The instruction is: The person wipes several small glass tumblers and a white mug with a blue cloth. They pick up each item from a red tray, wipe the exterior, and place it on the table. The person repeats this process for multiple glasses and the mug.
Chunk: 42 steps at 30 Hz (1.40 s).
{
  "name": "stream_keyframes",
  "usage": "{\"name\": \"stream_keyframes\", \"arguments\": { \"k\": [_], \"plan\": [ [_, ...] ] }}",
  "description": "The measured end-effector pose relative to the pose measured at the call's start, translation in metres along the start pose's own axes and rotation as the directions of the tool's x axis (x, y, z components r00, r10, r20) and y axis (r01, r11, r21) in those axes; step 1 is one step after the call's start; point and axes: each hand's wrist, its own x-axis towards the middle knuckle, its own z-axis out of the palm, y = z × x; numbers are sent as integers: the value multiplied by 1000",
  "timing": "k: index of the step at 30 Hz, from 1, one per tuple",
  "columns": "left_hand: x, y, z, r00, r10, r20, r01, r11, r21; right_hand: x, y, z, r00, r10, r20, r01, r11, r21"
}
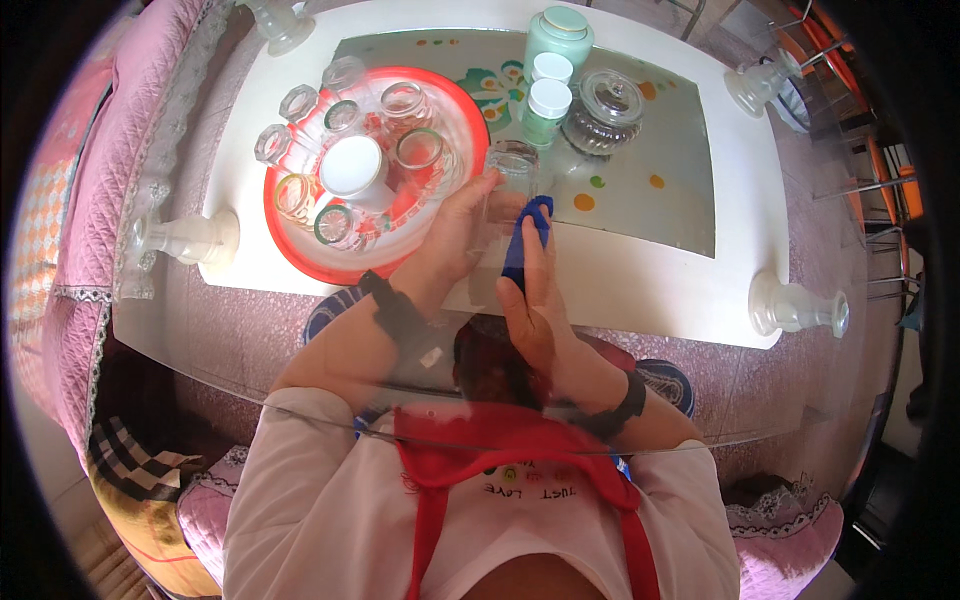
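My left hand (455, 234) is closed around the side of a clear drinking glass (513, 166) above the glass tabletop. Against its near right side, my right hand (536, 292) presses a folded blue cloth (521, 251), with the fingers stretched along it. To the left is a round red-rimmed tray (301, 260) of several clear glasses, among them a faceted one (418, 150). A white mug (352, 166) stands in the middle of that tray. My left palm hides part of the held glass.
Beyond the hands stand a lidded glass bowl (604, 112), white-capped jars, one green (546, 112), and a pale green lidded jar (559, 37). Under the transparent tabletop are a white lower shelf (637, 281) and pale pillar legs (796, 304). A pink quilted sofa (135, 112) lies left.
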Motion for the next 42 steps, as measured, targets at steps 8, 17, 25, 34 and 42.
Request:
{"name": "stream_keyframes", "arguments": {
  "k": [8,17,25,34,42],
  "plan": [
    [4,-17,2,979,-103,173,70,981,183,28,36,-8,952,267,-151,-221,938,267],
    [1,-1,6,999,50,-20,-49,998,26,1,-3,-2,999,45,28,-47,997,68],
    [5,-15,1,972,-67,227,33,988,151,28,38,-7,959,261,-111,-232,947,222],
    [2,6,5,995,5,98,-6,1000,14,1,-10,-6,999,36,17,-37,996,87],
    [-1,-8,13,977,12,212,-18,999,30,27,22,-11,981,174,-83,-158,972,174]
  ]
}}
